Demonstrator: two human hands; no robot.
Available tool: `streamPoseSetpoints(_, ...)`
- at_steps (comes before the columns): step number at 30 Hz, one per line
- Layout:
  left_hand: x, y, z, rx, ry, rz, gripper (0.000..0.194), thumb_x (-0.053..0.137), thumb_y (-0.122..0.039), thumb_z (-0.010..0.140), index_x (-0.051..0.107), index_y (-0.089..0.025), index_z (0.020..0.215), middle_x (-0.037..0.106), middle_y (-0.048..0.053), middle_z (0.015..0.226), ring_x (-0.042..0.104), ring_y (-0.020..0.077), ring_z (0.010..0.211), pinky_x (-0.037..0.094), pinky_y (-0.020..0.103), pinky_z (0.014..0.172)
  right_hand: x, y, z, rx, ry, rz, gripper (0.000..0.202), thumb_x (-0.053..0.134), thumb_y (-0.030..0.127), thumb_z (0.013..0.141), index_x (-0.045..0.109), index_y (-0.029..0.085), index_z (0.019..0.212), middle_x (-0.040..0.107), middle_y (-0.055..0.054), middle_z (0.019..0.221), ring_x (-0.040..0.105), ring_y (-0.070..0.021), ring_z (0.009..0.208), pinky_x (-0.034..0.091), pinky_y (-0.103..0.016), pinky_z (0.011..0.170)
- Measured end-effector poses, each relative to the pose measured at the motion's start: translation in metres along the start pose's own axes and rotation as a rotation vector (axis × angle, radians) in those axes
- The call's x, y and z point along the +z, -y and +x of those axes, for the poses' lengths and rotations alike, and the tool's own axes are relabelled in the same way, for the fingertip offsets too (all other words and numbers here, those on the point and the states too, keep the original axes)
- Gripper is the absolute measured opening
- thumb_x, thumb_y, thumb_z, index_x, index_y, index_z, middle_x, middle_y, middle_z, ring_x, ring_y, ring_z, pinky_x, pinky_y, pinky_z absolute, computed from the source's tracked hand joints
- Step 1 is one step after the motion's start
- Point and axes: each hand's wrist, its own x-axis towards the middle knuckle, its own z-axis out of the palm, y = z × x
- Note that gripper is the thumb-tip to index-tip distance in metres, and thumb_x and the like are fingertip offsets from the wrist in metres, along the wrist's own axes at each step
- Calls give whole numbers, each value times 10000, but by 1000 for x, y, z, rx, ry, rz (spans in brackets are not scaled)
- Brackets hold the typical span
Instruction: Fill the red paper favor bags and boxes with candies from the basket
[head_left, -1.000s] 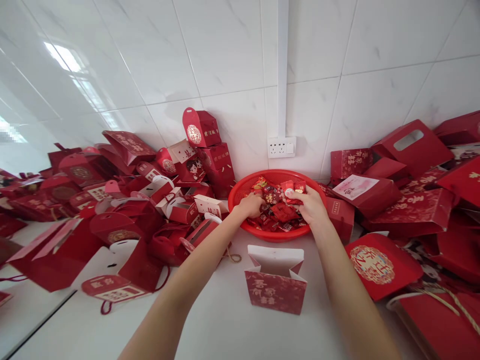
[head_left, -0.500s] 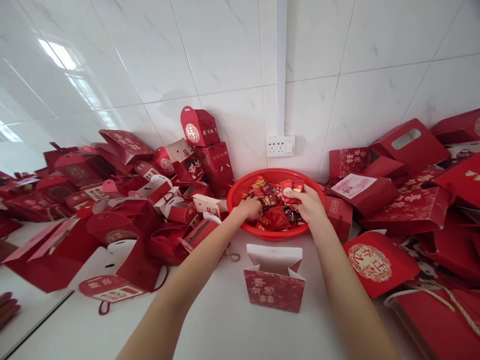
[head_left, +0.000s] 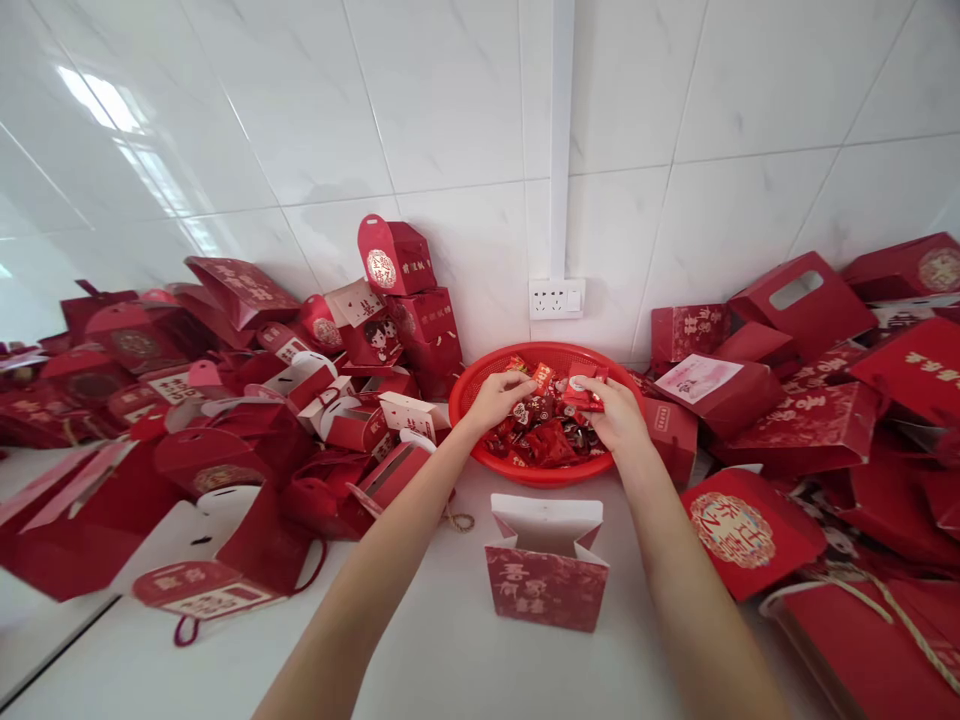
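Observation:
A red plastic basket (head_left: 540, 475) holds a heap of small red wrapped candies (head_left: 551, 442). Over its left side, my left hand (head_left: 496, 400) has its fingers drawn together at a red-and-gold candy (head_left: 543, 376); the grip is partly hidden. My right hand (head_left: 619, 412), above the basket's right side, pinches red candy packets (head_left: 581, 385), one with a pale round mark. In front of the basket, between my forearms, a dark red patterned paper gift box (head_left: 547, 588) stands upright, its white-lined top open.
Red gift boxes (head_left: 247, 440) lie in a large pile on the left, some stacked (head_left: 427, 330) against the tiled wall. Another pile of boxes (head_left: 795, 425) fills the right, with a twine cord (head_left: 900, 620). A wall socket (head_left: 556, 299) sits above the basket.
My left hand has lifted out of the candy heap and moved slightly up, its fingers now at a red-and-gold candy. My right hand keeps hold of its packets. The view has shifted slightly.

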Motion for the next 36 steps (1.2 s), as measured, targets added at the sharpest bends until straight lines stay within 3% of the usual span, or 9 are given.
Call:
streamPoseSetpoints(8,5,-3,-1,48,92,-78,362,643,-499,779,717,-147,734,683,26,733,587,165,717,458,266,709,3,3,-9,44,67,-42,369,917,250,415,738,186,731,745,-20,723,672,-179,671,559,-301,627)
streamPoseSetpoints(13,4,-8,-5,4,127,23,384,604,-488,835,760,-137,844,713,34,738,593,159,646,460,262,665,3,0,-7,-2,17,-79,353,905,268,415,728,188,710,738,-23,703,671,-192,676,543,-316,639)
streamPoseSetpoints(18,-7,-13,-8,-138,418,418,325,635,-469,795,773,-181,733,717,30,693,600,173,650,439,259,689,2,-4,-3,-78,-73,-119,294,875,254,430,712,187,666,716,6,672,636,-156,638,517,-285,630)
streamPoseSetpoints(21,-6,-9,-11,-223,633,457,152,773,-365,608,771,-217,644,698,7,612,562,162,566,411,256,626,1,-4,-2,-89,-102,-132,291,871,250,426,712,187,662,716,5,664,642,-165,638,517,-289,623)
streamPoseSetpoints(24,-2,-4,-12,-264,725,448,160,750,-233,538,795,-250,691,742,-1,695,578,165,595,406,249,620,2,-3,-3,-85,-109,-120,329,880,267,418,719,187,693,729,-1,679,679,-194,678,546,-313,657)
streamPoseSetpoints(28,-1,-2,-12,-253,688,388,237,707,-135,498,794,-248,688,721,-8,668,560,163,597,395,246,611,4,0,-5,-68,-82,-102,349,891,274,413,705,183,693,735,-19,675,714,-231,714,566,-336,665)
streamPoseSetpoints(31,-5,-3,-13,-219,597,297,193,759,-202,544,794,-205,734,703,9,664,576,181,632,417,256,632,4,1,-5,-52,-64,-81,358,899,273,405,701,186,690,729,-20,650,715,-238,684,570,-337,628)
streamPoseSetpoints(34,-8,-3,-16,-187,416,149,309,705,-362,735,793,-174,964,745,50,854,627,202,795,464,260,717,3,1,-3,-38,-52,-58,339,893,259,420,703,191,692,724,-18,633,707,-230,652,568,-328,597)
streamPoseSetpoints(36,-10,-2,-18,-248,257,-90,373,700,-391,775,773,-159,1058,738,60,893,627,189,812,479,261,729,2,1,-2,-29,-39,-45,310,881,242,437,700,189,683,723,-22,633,704,-220,647,559,-312,586)
